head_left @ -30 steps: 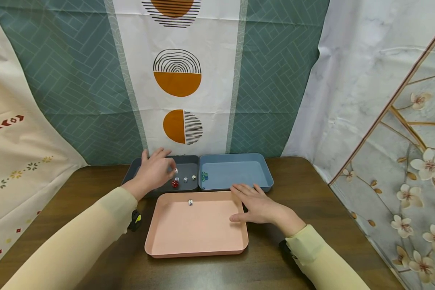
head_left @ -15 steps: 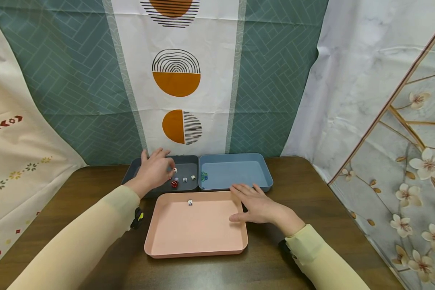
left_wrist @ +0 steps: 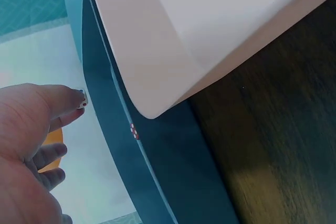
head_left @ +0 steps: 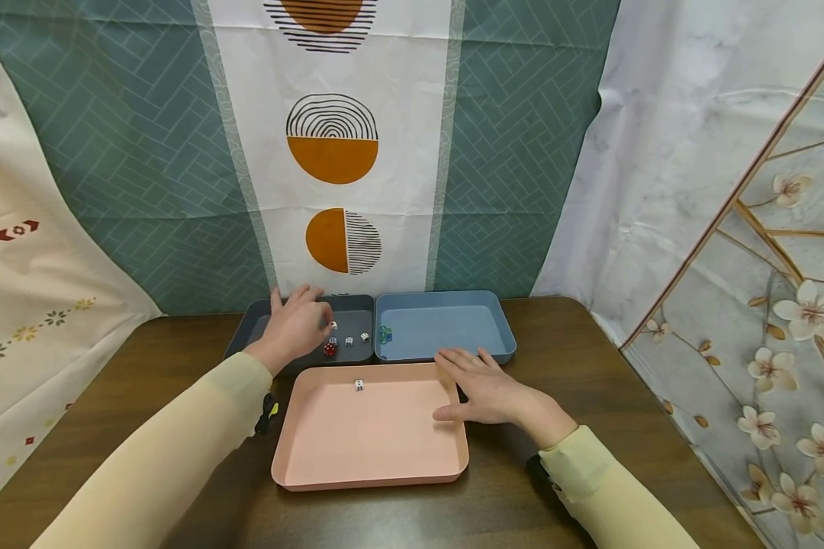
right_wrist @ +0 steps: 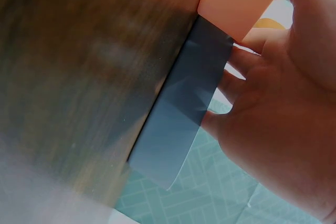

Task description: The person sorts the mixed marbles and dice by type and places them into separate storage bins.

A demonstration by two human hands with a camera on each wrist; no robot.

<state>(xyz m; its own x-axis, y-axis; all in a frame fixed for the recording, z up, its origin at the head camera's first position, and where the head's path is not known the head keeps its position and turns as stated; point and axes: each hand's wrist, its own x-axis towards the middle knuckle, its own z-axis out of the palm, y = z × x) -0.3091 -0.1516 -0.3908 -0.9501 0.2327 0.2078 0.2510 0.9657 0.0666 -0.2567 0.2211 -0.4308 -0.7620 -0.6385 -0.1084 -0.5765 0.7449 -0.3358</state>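
My left hand is over the dark grey tray, its thumb and index finger pinching a small white die. Its other fingers are spread apart. Below and right of that hand, a red die and several white dice lie in the dark tray, one white die near its right wall. My right hand rests with extended fingers over the right rim of the pink tray. Inside the pink tray, near its far side, sits a white die.
A blue tray stands right of the dark one, with small green and blue pieces at its left side. All three trays stand close together on a brown wooden table. Patterned cloths hang behind and at both sides.
The left hand has shifted very slightly right over the dark tray, still pinching. My right hand stays on the pink tray's rim, and the whole view has drifted a little.
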